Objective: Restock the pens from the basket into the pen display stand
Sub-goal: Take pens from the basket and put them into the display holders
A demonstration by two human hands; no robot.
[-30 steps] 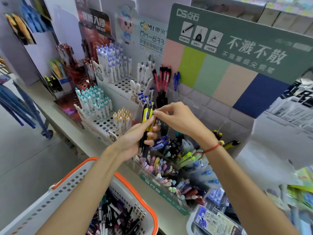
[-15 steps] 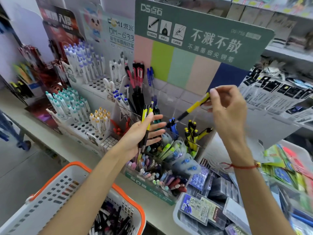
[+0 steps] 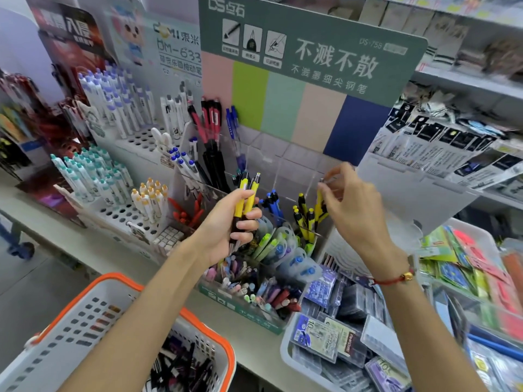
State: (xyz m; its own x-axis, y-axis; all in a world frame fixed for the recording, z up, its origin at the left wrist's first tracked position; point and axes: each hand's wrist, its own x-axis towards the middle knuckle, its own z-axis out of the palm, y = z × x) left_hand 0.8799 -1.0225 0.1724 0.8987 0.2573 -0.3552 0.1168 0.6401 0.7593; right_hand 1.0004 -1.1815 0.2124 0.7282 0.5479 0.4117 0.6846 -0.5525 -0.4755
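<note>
We are pinching a yellow pen [image 3: 321, 203] in our right hand [image 3: 349, 202] over the display stand's [image 3: 283, 171] yellow compartment, left hand [image 3: 229, 224] gripping spare yellow pens [image 3: 246, 198], risking tipping neighbouring pens.

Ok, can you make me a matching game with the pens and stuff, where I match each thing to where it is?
Things:
1. bunch of yellow pens
2. single yellow pen
3. orange-rimmed basket
4. blue pens

Places:
A. bottom left, below the shelf
B. gripped in the left hand
C. standing in a clear compartment left of the yellow pens' one
D. pinched by the right hand, going into the clear compartment

Pairs: 1-B, 2-D, 3-A, 4-C
</note>
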